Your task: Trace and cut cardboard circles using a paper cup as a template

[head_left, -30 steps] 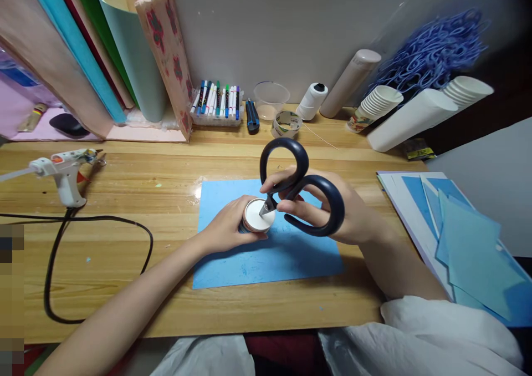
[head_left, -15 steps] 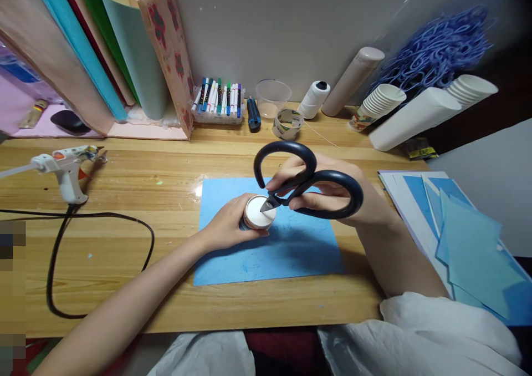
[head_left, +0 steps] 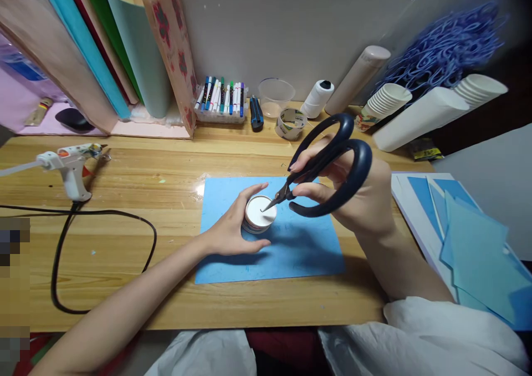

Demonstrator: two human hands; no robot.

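Observation:
A paper cup point(head_left: 254, 205) stands bottom up on a blue sheet point(head_left: 224, 270), its white round base facing me. A small dark mark shows on that base at the scissor tip. My left hand point(head_left: 228, 224) curves around the cup's left side, thumb and index finger spread apart, the cup between them near the palm. Black-handled scissors point(head_left: 361, 171) are in my right hand point(head_left: 353, 193), held by the large loops. Their closed blades slant down to the left, the tip at the cup's base. How deep the tip sits I cannot tell.
A white glue gun point(head_left: 70, 171) with a black cord lies at the left. Along the wall stand markers point(head_left: 220, 98), a box cutter point(head_left: 256, 113), a tape roll point(head_left: 291, 123), a thread spool point(head_left: 317, 98) and stacked cups point(head_left: 384, 105). Blue paper pieces point(head_left: 477, 237) lie at the right.
My left fingers have spread away from the cup. My right hand has tilted the scissors and moved slightly right, their handles turning. A dark mark now shows on the cup's base.

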